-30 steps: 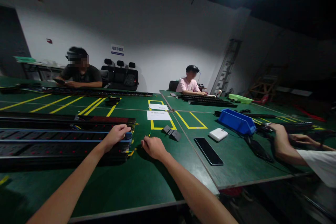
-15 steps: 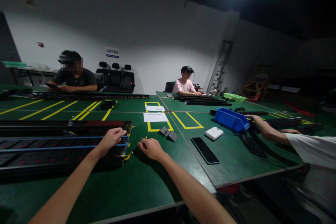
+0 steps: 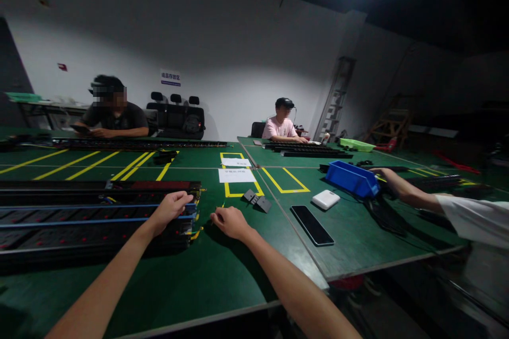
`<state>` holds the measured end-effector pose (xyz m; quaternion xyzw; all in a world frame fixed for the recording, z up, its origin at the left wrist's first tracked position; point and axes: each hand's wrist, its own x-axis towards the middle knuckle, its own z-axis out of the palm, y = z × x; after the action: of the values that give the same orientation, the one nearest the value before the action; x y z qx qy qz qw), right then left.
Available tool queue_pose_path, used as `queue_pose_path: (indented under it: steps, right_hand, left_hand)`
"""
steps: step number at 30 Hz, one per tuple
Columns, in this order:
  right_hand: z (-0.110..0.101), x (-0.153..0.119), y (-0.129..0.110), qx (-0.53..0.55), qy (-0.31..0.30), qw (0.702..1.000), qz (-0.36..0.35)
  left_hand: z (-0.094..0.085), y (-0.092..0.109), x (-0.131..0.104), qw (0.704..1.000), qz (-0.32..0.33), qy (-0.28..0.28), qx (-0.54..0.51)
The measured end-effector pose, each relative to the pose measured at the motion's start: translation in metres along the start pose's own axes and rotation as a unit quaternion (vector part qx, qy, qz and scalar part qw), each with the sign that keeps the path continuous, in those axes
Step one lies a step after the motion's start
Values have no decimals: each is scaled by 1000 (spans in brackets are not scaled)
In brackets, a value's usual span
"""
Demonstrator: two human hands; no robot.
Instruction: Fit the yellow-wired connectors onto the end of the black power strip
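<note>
My left hand [image 3: 173,211] is closed, its fingers pinched together at the end of several long black power strips [image 3: 95,231] with red dots. What it pinches, if anything, is hidden. Two blue strips [image 3: 131,206] run lengthwise over them. Short yellow-green wires [image 3: 198,233] stick out from the ends beside this hand. My right hand [image 3: 231,221] is closed in a pinch just right of those ends, above the green table [image 3: 238,275]. A thin yellow-green wire [image 3: 223,204] shows at its fingers; most of it is hidden.
Right of my hands lie dark grey hinged plates [image 3: 256,201], a phone [image 3: 312,225] and a white power bank [image 3: 325,199]. Beyond stands a blue bin [image 3: 352,179], with a co-worker's hand [image 3: 387,179] beside it. Paper labels [image 3: 237,175] lie ahead. Two people sit across.
The view has shifted very slightly. Both my hands stay in nearly the same place and remain closed.
</note>
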<state>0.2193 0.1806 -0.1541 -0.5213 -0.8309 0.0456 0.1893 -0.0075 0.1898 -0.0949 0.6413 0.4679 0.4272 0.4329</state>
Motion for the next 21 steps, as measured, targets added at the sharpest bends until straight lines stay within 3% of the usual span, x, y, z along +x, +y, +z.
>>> queue_pose_path:
  steps: [21]
  right_hand:
    - [-6,-2,-3,14,-6,1000,4]
  left_hand:
    - [2,7,-5,1000,7,-9,1]
